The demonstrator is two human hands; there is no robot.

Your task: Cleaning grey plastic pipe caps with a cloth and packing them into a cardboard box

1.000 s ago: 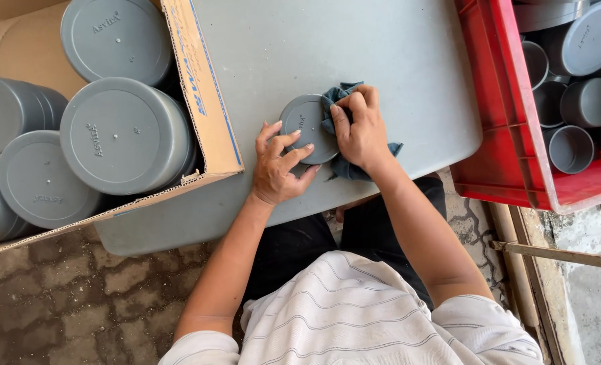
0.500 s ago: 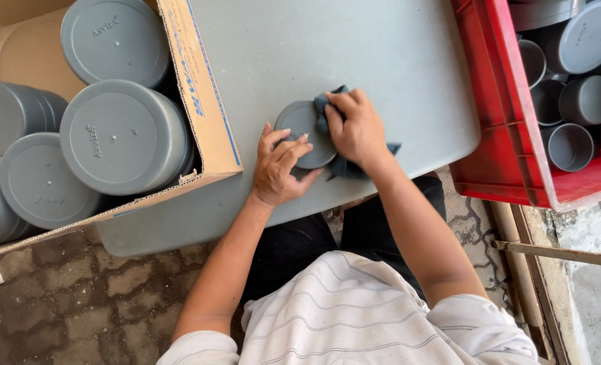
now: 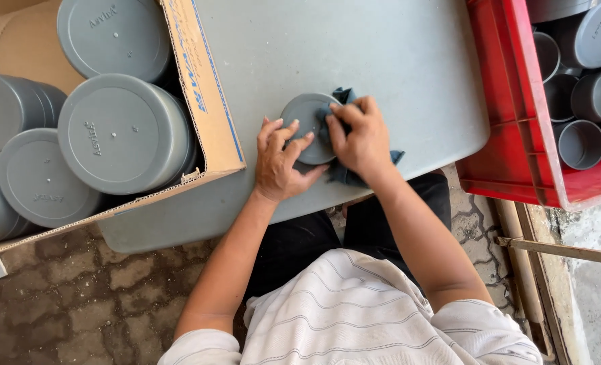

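A small grey round cap (image 3: pixel 305 120) rests on the grey table (image 3: pixel 354 54) near its front edge. My left hand (image 3: pixel 280 162) lies on the cap's near left side, fingers spread over its rim. My right hand (image 3: pixel 356 137) presses a dark blue cloth (image 3: pixel 344 172) against the cap's right side. Part of the cloth sticks out above and below my right hand.
A cardboard box (image 3: pixel 202 101) on the left holds several large grey round caps (image 3: pixel 121 135). A red plastic crate (image 3: pixel 510 115) on the right holds several smaller grey caps (image 3: pixel 581 142). Paving stones (image 3: pixel 77 304) and a metal frame (image 3: pixel 557 250) lie below.
The cap and both hands have shifted slightly toward me and to the left. My right hand has moved the cloth along the cap's right side.
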